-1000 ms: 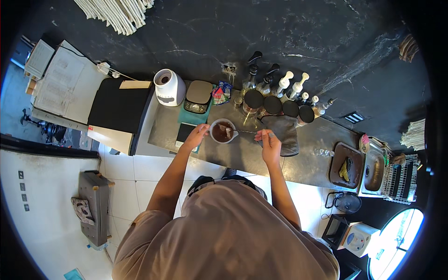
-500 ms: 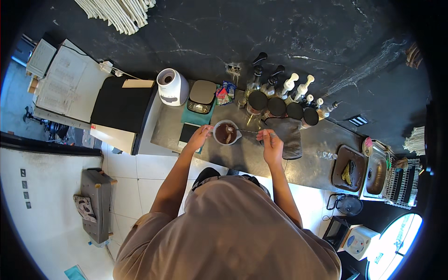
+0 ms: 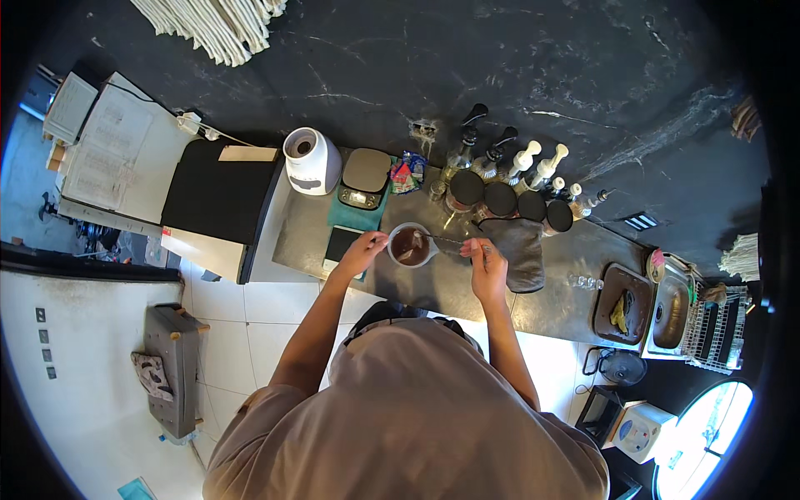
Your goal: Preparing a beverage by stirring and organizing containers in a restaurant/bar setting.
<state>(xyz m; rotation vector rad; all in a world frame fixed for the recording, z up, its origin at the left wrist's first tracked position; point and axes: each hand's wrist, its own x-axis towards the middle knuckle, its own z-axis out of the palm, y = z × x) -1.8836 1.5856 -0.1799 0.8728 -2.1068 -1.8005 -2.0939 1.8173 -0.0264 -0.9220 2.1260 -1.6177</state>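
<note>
A pale round jug [image 3: 408,224] stands on the steel counter in front of me. Dark brown liquid [image 3: 406,242] with a lighter streak on it fills much of the jug. My left hand [image 3: 362,252] is at its left side, fingers closed on the edge. Between the fingertips of my right hand [image 3: 487,265] is the end of a long thin bar spoon [image 3: 446,240], which lies nearly level and reaches left into the jug. The liquid hides its tip. A dark grey cloth [image 3: 518,254] lies just beyond my right hand.
A kitchen scale [image 3: 366,171] on a teal cloth [image 3: 354,216] and a white appliance [image 3: 310,162] stand back left; a black flat scale [image 3: 340,246] is nearer. Dark-lidded jars [image 3: 501,200] and pump bottles [image 3: 523,158] line the wall. A brown tray [image 3: 614,321] and sink [image 3: 669,319] are right.
The jug appears slightly lower and further right in the picture, as does the counter. Both hands keep their holds, and the streak in the liquid has shifted.
</note>
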